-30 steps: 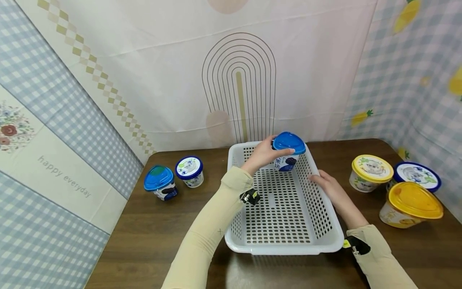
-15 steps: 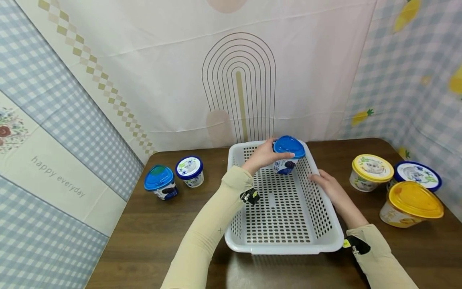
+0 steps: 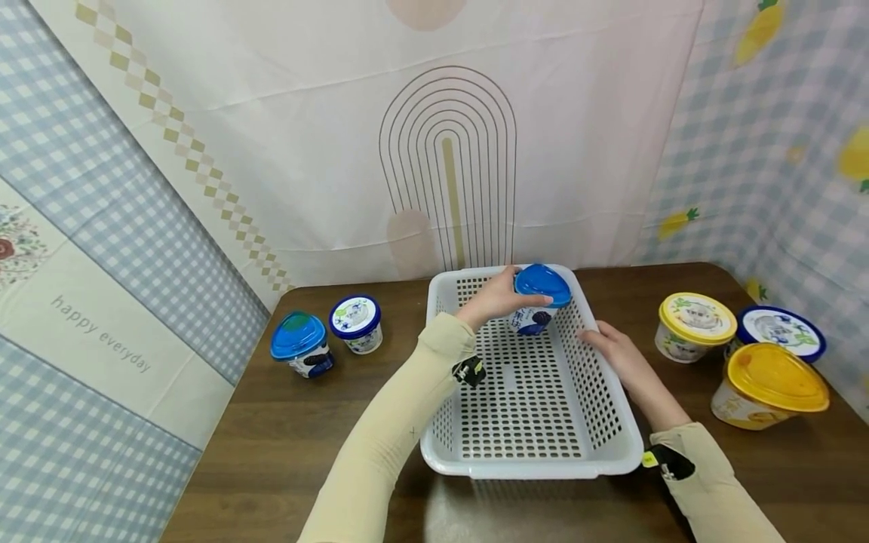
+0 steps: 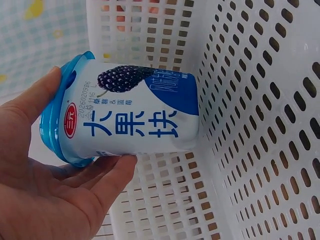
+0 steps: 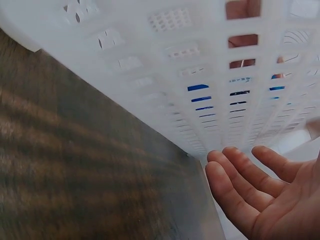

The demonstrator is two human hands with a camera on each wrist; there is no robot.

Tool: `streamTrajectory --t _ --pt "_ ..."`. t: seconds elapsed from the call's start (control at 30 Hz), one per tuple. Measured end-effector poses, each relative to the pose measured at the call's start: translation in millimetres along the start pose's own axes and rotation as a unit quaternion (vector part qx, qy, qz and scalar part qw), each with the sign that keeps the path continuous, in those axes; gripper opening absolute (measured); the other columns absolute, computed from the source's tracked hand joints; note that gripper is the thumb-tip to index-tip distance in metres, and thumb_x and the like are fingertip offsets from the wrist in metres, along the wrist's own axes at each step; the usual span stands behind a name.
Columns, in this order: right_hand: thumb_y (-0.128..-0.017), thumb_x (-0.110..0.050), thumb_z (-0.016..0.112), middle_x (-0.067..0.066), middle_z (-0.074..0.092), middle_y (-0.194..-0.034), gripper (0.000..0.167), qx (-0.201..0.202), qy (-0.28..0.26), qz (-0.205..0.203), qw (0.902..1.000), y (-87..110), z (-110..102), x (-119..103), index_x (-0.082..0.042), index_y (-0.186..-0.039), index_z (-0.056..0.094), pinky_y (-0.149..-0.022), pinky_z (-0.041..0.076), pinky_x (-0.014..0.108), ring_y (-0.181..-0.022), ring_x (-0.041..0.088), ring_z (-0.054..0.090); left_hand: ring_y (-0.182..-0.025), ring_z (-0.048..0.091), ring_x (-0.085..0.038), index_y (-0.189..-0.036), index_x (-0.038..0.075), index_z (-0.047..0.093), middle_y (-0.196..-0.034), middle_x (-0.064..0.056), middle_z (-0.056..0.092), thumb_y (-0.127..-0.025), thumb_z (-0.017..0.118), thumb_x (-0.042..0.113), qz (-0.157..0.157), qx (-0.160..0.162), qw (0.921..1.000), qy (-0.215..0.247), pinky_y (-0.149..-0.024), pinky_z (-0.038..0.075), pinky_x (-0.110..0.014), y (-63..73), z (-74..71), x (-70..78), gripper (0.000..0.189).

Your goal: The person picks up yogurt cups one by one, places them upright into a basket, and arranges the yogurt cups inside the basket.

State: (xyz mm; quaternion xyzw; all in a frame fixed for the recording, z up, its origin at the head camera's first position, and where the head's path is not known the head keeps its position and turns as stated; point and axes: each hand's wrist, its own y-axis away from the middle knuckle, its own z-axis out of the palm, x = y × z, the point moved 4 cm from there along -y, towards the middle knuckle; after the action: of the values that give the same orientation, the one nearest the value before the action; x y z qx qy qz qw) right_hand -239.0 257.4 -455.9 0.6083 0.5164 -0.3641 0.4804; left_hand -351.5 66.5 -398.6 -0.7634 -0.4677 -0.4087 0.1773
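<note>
— Cloth (image 3: 102,317) left of the brown table (image 3: 271,452) says "happy everyday". What is gripped?

— Left hand (image 4: 60,200) holds one blue-lidded cup (image 4: 130,112) around its lid, inside the basket (image 3: 529,469), near its far right corner. Label reads 三元 and 大果块.

— And right hand (image 3: 619,358)?

— Loose fingers at the basket's right rim, perhaps for steadying.

— Further away?

— Two small cups (image 3: 356,320) stand near the table's far left corner, three tubs (image 3: 767,381) near its right edge.

From afar I distinguish a bright blue lid (image 3: 543,283) over a white-and-navy cup (image 4: 135,112), a white basket (image 3: 532,469), cream sleeves (image 3: 379,437), a dark brown wood-grained table (image 3: 285,452), a tub (image 3: 774,381) lidded in yellow-orange, and cloth (image 3: 81,143) in blue-and-white gingham.
</note>
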Motion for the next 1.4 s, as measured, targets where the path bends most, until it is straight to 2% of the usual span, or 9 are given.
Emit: streamTrajectory --t 0.2,0.4,0.7,0.97,1.2,1.4 --pt "-0.105 -0.04 0.048 0.036 0.055 -0.13 0.065 0.005 0.0 -0.002 1.0 1.1 0.2 1.7 0.0 -0.152 0.03 -0.073 0.061 0.044 -0.09 0.029 0.072 -0.135 0.048 -0.029 -0.157 0.006 0.027 -0.152 -0.015 0.045 -0.09 0.072 0.05 0.016 -0.028 0.9995 -0.006 -0.107 0.044 -0.045 -0.7 5.4 -2.1 0.092" --pt "-0.105 -0.039 0.047 0.036 0.055 -0.131 0.064 -0.001 -0.006 -0.001 1.0 0.1 1.0 3.3 0.001 -0.152 0.029 -0.073 0.061 0.044 -0.091 0.029 0.072 -0.136 0.047 -0.03 -0.157 0.003 0.023 -0.153 -0.017 0.042 -0.092 0.07 0.049 0.022 -0.038 0.999 -0.005 -0.108 0.043 -0.045 -0.9 9.2 -2.9 0.092" --pt "-0.105 -0.04 0.048 0.035 0.055 -0.131 0.064 0.002 0.001 -0.004 1.0 0.0 0.0 0.4 0.001 -0.151 0.031 -0.073 0.061 0.044 -0.092 0.029 0.072 -0.14 0.042 -0.032 -0.159 0.004 0.015 -0.155 -0.019 0.038 -0.094 0.067 0.048 0.007 -0.049 0.9988 0.002 -0.112 0.04 -0.045 1.3 8.6 0.5 0.094" --pt "-0.104 -0.041 0.048 0.036 0.053 -0.133 0.065 0.002 -0.005 0.001 1.0 0.6 0.7 -0.3 0.001 -0.151 0.031 -0.075 0.061 0.044 -0.094 0.028 0.071 -0.145 0.035 -0.032 -0.161 0.011 0.008 -0.159 -0.02 0.033 -0.092 0.07 0.05 -0.024 -0.067 0.9972 0.025 -0.115 0.034 -0.047 3.8 6.6 -4.0 0.1" --pt "-0.104 -0.042 0.049 0.036 0.054 -0.132 0.065 0.004 -0.002 -0.001 1.0 1.8 -0.4 -1.5 0.001 -0.15 0.032 -0.074 0.061 0.045 -0.092 0.028 0.072 -0.148 0.029 -0.033 -0.161 0.01 0.005 -0.161 -0.022 0.026 -0.092 0.071 0.046 -0.022 -0.078 0.9957 0.044 -0.117 0.03 -0.048 4.9 4.9 -5.8 0.102" --pt "-0.104 -0.043 0.049 0.036 0.053 -0.133 0.066 0.001 -0.006 0.003 1.0 2.3 -0.7 -1.5 0.0 -0.15 0.032 -0.075 0.061 0.045 -0.093 0.028 0.072 -0.147 0.031 -0.033 -0.16 0.011 0.006 -0.16 -0.021 0.028 -0.091 0.072 0.046 -0.032 -0.076 0.9958 0.04 -0.117 0.031 -0.048 3.8 5.4 -7.2 0.102"
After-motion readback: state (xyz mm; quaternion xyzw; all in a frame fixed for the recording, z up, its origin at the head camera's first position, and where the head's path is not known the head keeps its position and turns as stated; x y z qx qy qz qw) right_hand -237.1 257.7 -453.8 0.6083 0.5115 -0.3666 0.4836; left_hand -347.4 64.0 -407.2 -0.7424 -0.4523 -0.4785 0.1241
